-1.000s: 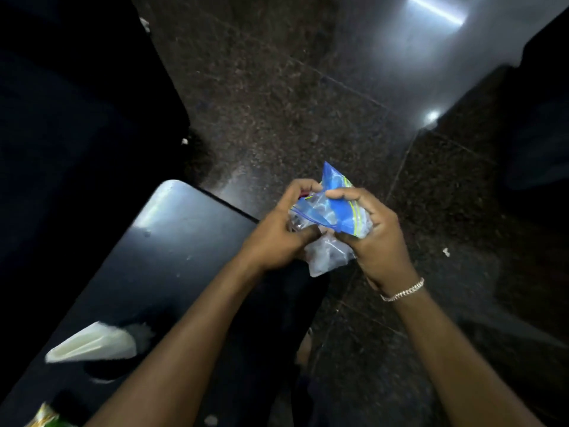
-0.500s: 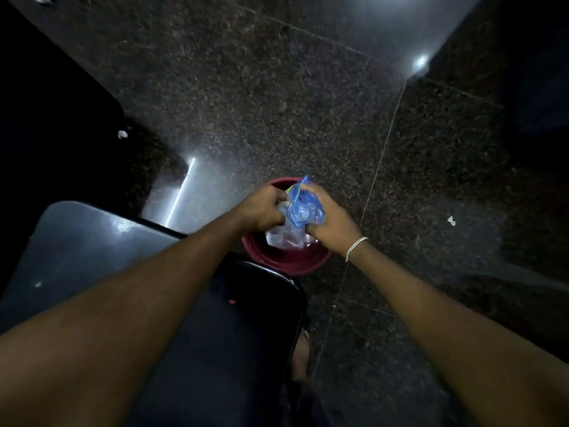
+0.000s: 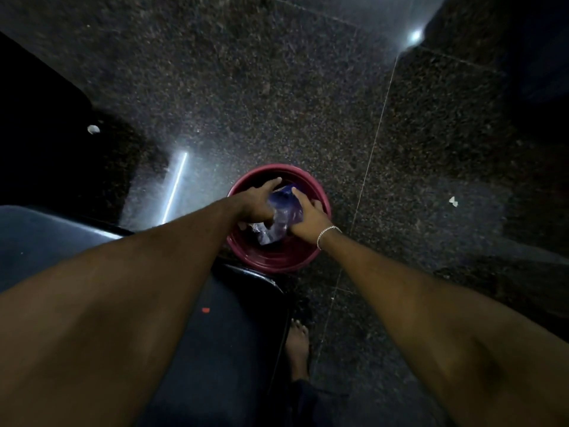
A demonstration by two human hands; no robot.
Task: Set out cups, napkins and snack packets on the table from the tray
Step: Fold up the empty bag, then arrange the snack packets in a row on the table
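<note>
Looking from the left, a black, unlit mass fills the upper left side, and a small white scrap lies on the floor at its edge. Below it a dark, glossy table takes up the lower left, with a tiny red speck on its top near the right edge. The floor is polished dark speckled stone, and a tube light's reflection streaks it just beyond the table's far edge. The left hand reaches out over the table's far right corner, its fingers stretched nearly straight and resting against a crumpled blue and clear plastic packet; its thumb is hidden. That packet sits in the mouth of a red bucket, which stands on the floor just past that corner, and it is pressed between both hands. The right hand holds the packet's right side, one finger laid up along it and the others curled round its far side, with a silver bracelet at the wrist. A bare foot is planted on the floor beside the table's right edge. Farther right a pale tile joint runs up the floor, a second white scrap lies well apart from the bucket, and a bright lamp reflection glares near the top, beside another dark mass at the right.
</note>
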